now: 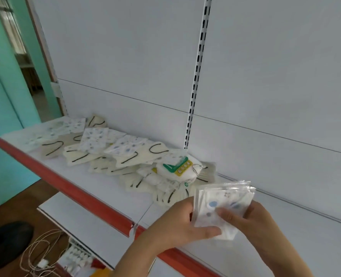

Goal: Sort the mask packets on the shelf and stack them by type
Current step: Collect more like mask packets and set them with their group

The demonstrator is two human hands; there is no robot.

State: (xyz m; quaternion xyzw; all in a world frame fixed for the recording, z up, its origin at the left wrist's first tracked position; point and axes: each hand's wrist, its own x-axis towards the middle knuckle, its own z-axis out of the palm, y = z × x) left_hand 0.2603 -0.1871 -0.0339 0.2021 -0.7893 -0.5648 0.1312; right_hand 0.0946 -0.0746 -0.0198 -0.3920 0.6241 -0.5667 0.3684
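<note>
Both hands hold one small stack of clear packets with blue-dotted white masks [221,202] above the white shelf [113,198]. My left hand [177,222] grips its left edge with the thumb under the bottom. My right hand [251,218] grips the right side, thumb across the front. A loose heap of packets runs along the shelf to the left: cream masks with black ear loops [133,156], more blue-dotted ones [94,139], and a white packet with a green and yellow label [178,166].
The shelf has a red front edge [65,182] and a white back panel with a slotted upright [197,76]. A lower shelf [81,218] sits beneath. On the floor at the bottom left lie a tangled cord [39,254] and a dark object [5,242].
</note>
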